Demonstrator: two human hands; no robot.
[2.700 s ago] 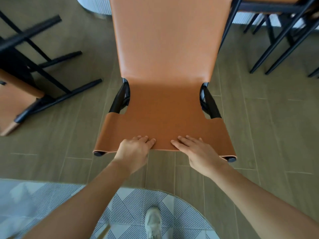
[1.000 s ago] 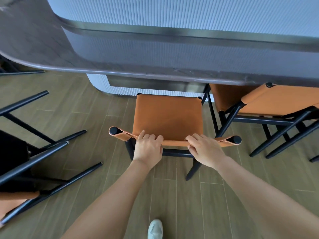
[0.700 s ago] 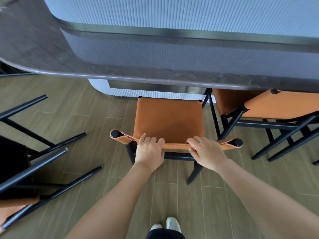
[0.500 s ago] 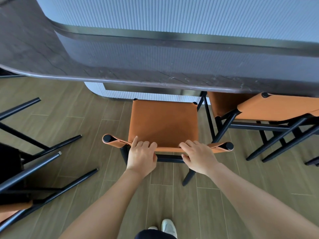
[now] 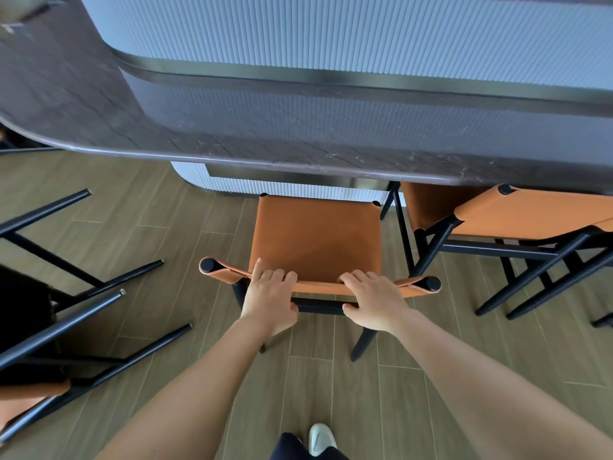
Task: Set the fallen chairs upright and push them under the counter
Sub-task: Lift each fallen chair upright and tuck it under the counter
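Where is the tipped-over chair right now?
Head view, far left edge: the fallen chair lies on the floor, its black legs pointing toward the upright chair at the counter.

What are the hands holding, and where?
The left hand and right hand grip the chair by the top of its backrest.

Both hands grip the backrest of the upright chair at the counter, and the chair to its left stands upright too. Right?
No. The head view shows the left chair lying on its side, legs pointing sideways. The rest holds: left hand and right hand grip the upright chair by its backrest at the counter.
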